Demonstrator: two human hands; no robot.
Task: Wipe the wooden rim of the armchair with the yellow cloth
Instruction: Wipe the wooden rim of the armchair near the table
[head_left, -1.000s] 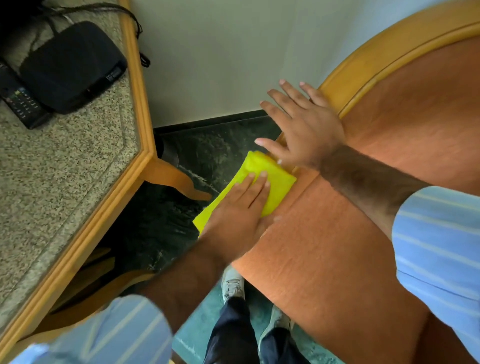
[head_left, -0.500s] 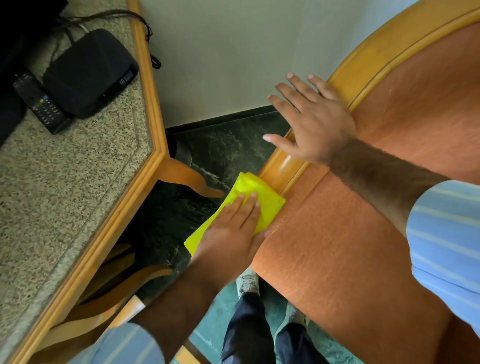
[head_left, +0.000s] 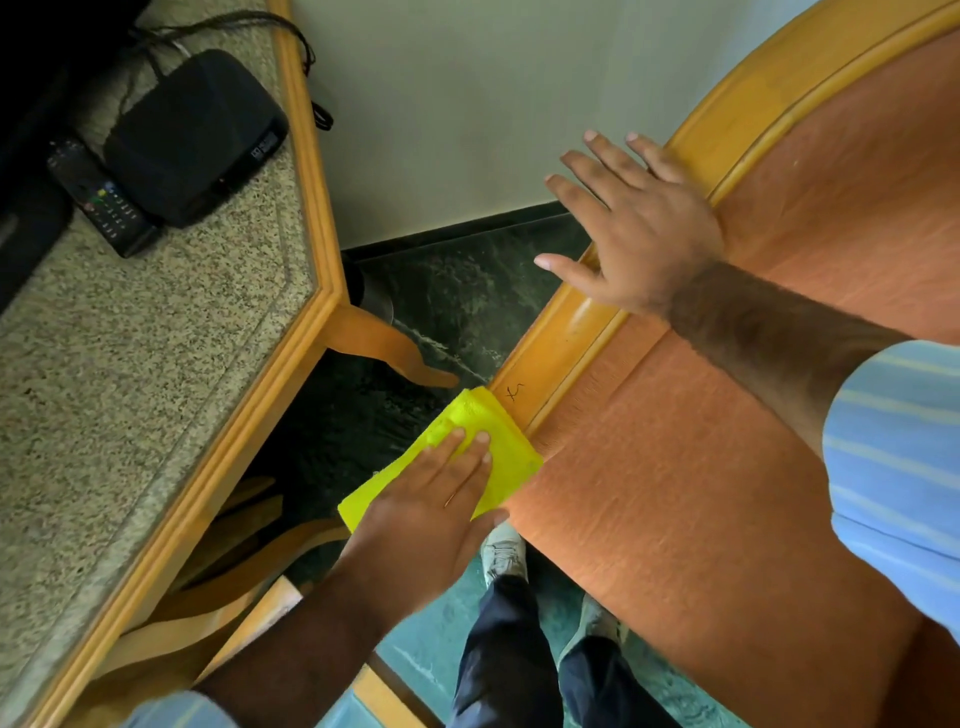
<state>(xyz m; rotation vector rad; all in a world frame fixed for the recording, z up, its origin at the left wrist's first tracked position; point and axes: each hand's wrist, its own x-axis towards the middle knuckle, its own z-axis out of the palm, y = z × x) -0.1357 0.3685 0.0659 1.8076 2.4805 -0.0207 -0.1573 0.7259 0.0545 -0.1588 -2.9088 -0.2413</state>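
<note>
The armchair has orange upholstery (head_left: 701, 493) and a curved wooden rim (head_left: 566, 343) running from lower centre to the top right. A folded yellow cloth (head_left: 498, 431) lies on the lower end of that rim, by a small dark scribble on the wood. My left hand (head_left: 431, 514) presses flat on the cloth, fingers together, covering its lower half. My right hand (head_left: 634, 228) rests flat on the rim higher up, fingers spread, holding nothing.
A granite-topped table with a wooden edge (head_left: 291, 353) stands close on the left, bearing a black set-top box (head_left: 192, 135) and a remote (head_left: 98, 197). A white wall (head_left: 467, 104) rises behind. Dark green floor (head_left: 457, 291) and my shoes (head_left: 504, 551) show between table and chair.
My left hand has slid the cloth down along the rim toward me, baring more wood between my hands. My right hand has stayed flat on the rim.
</note>
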